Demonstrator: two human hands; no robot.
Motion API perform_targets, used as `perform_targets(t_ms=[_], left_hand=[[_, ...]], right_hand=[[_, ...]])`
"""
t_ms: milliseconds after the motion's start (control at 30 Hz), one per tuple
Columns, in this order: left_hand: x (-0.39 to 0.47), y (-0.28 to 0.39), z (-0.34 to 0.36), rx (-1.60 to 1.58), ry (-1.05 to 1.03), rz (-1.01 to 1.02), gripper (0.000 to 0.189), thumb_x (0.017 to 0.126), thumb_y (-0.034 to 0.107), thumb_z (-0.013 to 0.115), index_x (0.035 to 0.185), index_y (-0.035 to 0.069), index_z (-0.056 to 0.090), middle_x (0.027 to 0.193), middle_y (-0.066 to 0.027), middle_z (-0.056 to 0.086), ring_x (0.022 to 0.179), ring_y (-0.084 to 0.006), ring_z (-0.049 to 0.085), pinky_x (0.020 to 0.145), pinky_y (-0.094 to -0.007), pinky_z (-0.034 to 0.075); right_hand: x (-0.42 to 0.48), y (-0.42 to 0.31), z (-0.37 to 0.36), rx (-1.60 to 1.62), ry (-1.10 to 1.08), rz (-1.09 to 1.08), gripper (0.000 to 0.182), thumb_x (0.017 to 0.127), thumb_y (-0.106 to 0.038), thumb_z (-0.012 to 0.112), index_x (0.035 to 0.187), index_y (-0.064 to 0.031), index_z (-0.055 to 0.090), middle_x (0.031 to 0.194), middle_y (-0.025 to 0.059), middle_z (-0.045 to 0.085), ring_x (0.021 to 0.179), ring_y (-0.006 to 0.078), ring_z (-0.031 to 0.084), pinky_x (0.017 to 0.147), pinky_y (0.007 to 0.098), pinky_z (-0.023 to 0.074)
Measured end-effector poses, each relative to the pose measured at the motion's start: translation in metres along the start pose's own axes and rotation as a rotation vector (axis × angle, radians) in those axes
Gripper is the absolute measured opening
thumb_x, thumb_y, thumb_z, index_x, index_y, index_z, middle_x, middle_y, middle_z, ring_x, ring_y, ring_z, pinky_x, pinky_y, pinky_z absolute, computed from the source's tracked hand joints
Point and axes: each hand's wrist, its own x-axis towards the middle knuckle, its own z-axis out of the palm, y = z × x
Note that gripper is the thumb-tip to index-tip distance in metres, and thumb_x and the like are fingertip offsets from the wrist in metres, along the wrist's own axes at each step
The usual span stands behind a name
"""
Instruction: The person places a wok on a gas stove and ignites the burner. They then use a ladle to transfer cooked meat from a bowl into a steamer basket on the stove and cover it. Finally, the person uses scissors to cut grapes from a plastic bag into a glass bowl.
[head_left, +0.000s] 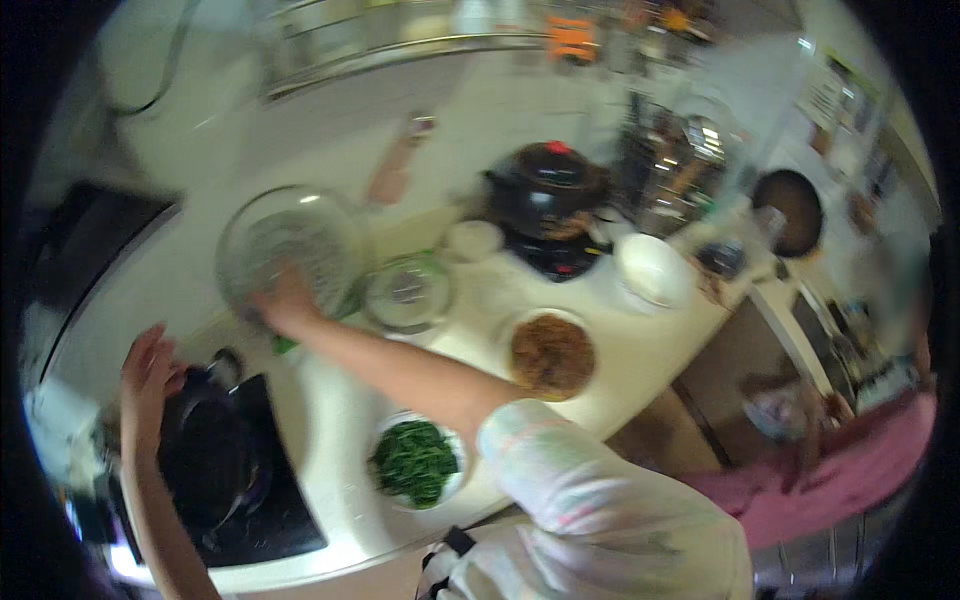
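My right hand (289, 304) reaches across the counter to the near rim of a large clear round vessel or lid (300, 217). Blur hides its fingertips, so whether it grips the rim cannot be told. At the left, my left hand (152, 364) is raised beside a dark pan (206, 442) on a black cooktop (289, 517). Its fingers are slightly bent and apart, with nothing seen in them. A round glass container with a green rim (409, 292) stands right of my right hand. Below my right forearm is a white bowl of chopped green vegetables (416, 461).
A bowl of brown food (553, 356) and a white bowl (651, 270) stand on the counter (337, 435). Behind them, a dark pot (547, 187) sits on a black base. A wall rack (412, 41) runs along the back. Someone in pink (840, 472) is at the right.
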Motion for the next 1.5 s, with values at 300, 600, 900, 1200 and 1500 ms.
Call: perform_targets(t_ms=[300, 600, 900, 1200, 1500], left_hand=[[0.105, -0.008, -0.029, 0.108, -0.084, 0.064, 0.039, 0.099, 0.022, 0.056, 0.134, 0.007, 0.052, 0.11, -0.0076, 0.062, 0.092, -0.0162, 0.065, 0.078, -0.0325, 0.054], [0.17, -0.022, 0.007, 0.246, -0.217, 0.085, 0.037, 0.09, 0.014, 0.057, 0.125, 0.0, 0.06, 0.106, -0.0167, 0.069, 0.089, -0.0236, 0.069, 0.075, -0.0354, 0.055], [0.246, -0.099, 0.06, 0.514, -0.186, 0.265, 0.031, 0.088, 0.01, 0.056, 0.115, 0.002, 0.066, 0.114, -0.0216, 0.067, 0.108, -0.0363, 0.064, 0.095, -0.0433, 0.05], [0.264, -0.113, 0.121, 0.393, -0.243, 0.339, 0.028, 0.088, 0.011, 0.064, 0.115, 0.006, 0.067, 0.105, -0.0165, 0.07, 0.095, -0.0306, 0.067, 0.085, -0.0404, 0.052], [0.252, -0.097, 0.085, 0.405, 0.064, 0.432, 0.02, 0.092, 0.013, 0.062, 0.109, 0.005, 0.067, 0.102, -0.0186, 0.069, 0.093, -0.0339, 0.067, 0.083, -0.0428, 0.051]], right_hand=[[0.023, 0.029, 0.021, -0.068, 0.409, -0.195, 0.066, 0.084, -0.031, 0.071, 0.134, 0.0046, 0.046, 0.134, 0.0264, 0.049, 0.125, 0.0392, 0.048, 0.105, 0.0449, 0.0393], [0.064, 0.075, -0.003, -0.187, 0.182, -0.008, 0.038, 0.086, -0.031, 0.071, 0.097, 0.0044, 0.065, 0.088, 0.0219, 0.068, 0.085, 0.0376, 0.066, 0.077, 0.0473, 0.0511], [0.047, 0.122, -0.011, -0.205, 0.224, -0.185, 0.027, 0.092, -0.025, 0.064, 0.092, 0.0025, 0.066, 0.083, 0.02, 0.068, 0.074, 0.035, 0.063, 0.066, 0.0451, 0.048], [0.043, 0.125, -0.02, -0.245, 0.216, -0.282, 0.015, 0.094, -0.013, 0.06, 0.089, 0.0009, 0.065, 0.072, 0.0084, 0.067, 0.052, 0.0161, 0.059, 0.052, 0.0321, 0.0472], [0.059, 0.138, -0.023, -0.218, 0.199, -0.3, 0.016, 0.094, -0.014, 0.061, 0.09, 0.0006, 0.065, 0.073, 0.0074, 0.066, 0.052, 0.0149, 0.058, 0.05, 0.0308, 0.0466]])
